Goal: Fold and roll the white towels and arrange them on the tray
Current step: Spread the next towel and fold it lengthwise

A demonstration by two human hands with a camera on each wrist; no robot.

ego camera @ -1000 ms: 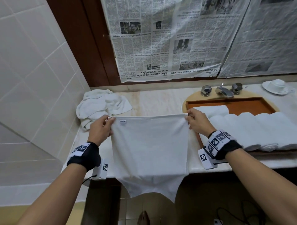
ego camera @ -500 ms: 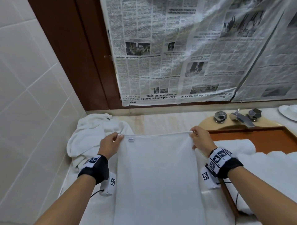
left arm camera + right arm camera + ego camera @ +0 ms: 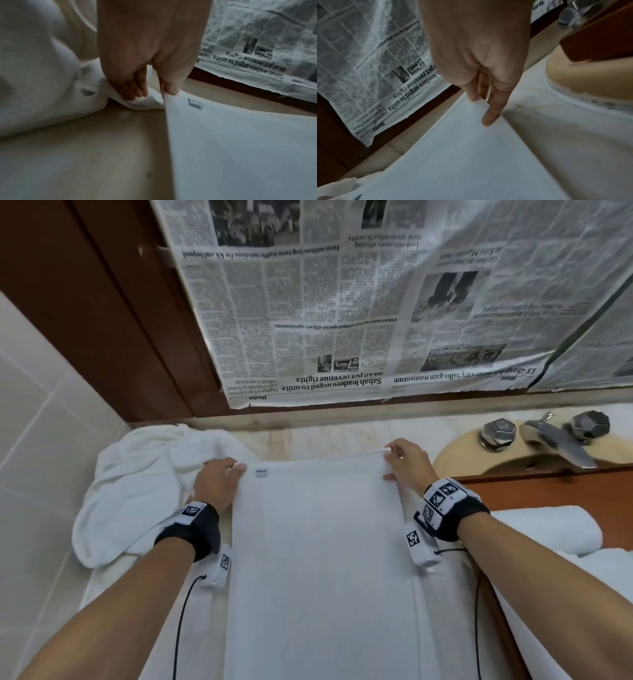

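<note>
A folded white towel (image 3: 318,559) lies flat and lengthwise on the pale counter (image 3: 308,440), its far edge toward the newspaper (image 3: 342,302) that hangs along the wall behind the counter, with a small grey label (image 3: 261,472) near the far left corner. The left hand (image 3: 219,484) holds that corner: in the left wrist view the thumb (image 3: 169,86) presses onto the towel's edge while the other fingers, held together, tuck into the cloth beneath it, a pinch. The right hand (image 3: 407,463) pinches the far right corner, thumb and fingers closed on a slightly lifted hem, one finger (image 3: 489,115) lying straight along the towel's side edge. Left of the towel a crumpled heap of white towels (image 3: 137,491) touches the left hand. Right of the towel stands the wooden tray (image 3: 548,494) with a rolled towel (image 3: 548,529) in it, and beyond the tray a metal tap (image 3: 555,440).
</note>
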